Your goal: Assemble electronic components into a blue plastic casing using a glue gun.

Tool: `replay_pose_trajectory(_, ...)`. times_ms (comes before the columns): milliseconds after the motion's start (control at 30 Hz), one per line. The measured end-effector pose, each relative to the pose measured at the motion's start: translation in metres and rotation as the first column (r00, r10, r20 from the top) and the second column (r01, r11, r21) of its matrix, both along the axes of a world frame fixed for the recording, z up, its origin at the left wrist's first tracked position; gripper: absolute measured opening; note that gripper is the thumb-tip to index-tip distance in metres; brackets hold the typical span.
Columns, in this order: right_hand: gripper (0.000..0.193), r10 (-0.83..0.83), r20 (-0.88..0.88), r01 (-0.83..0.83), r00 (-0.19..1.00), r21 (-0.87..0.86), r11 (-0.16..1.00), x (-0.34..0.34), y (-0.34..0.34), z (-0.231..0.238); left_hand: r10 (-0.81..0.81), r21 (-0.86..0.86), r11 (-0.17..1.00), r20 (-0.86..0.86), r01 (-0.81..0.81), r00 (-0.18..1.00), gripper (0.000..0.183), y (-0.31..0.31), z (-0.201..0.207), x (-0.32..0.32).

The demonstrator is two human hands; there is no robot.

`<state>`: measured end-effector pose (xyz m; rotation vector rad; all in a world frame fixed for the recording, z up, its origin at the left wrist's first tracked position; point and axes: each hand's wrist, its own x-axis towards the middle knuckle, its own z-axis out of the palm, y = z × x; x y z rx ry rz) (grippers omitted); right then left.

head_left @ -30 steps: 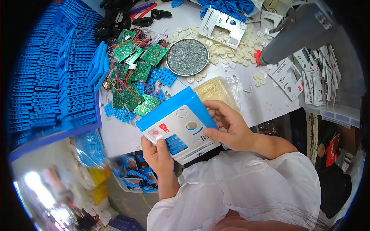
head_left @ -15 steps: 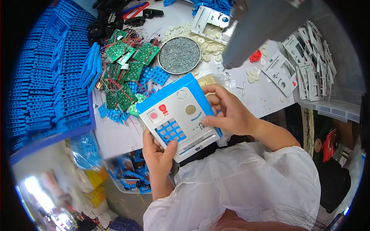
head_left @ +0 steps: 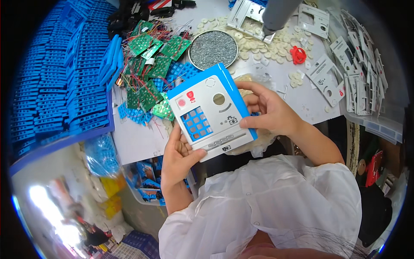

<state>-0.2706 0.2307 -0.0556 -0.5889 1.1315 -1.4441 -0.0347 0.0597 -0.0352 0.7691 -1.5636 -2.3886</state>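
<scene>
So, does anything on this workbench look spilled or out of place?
Possibly: pale discs lie scattered loose on the table beside the dish, whereas the small metal pieces sit inside it. The held case shows no obvious damage.

A rectangular white-and-blue plastic casing is positioned between the left hand, at its near left corner, and the right hand, at its right side. Behind it on the white table lie a round metal dish containing small grey metal pieces, green circuit boards left of the dish, and round cream plastic discs right of it. Stacked blue plastic panels occupy a blue tray at far left; white plastic faceplates stand in a clear plastic bin at right.
</scene>
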Motion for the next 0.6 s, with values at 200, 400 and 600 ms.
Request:
replay_pose_trajectory(200,0.071,0.031,0.205,-0.048,0.978,0.078,0.996,0.004,-0.004,-0.004,-0.027,0.044,0.999,-0.005,0.027,1.0,0.097,-0.009,0.004,-0.006)
replay_pose_trajectory(400,0.065,-0.052,0.422,0.045,0.905,0.028,0.999,-0.007,-0.004,-0.002,-0.027,0.219,0.974,-0.112,0.051,0.993,0.082,-0.019,-0.005,-0.005)
replay_pose_trajectory(600,0.066,-0.072,0.374,0.067,0.925,0.027,0.997,-0.005,0.002,-0.006,-0.079,0.409,0.894,-0.256,0.182,0.963,0.05,-0.018,-0.016,-0.007)
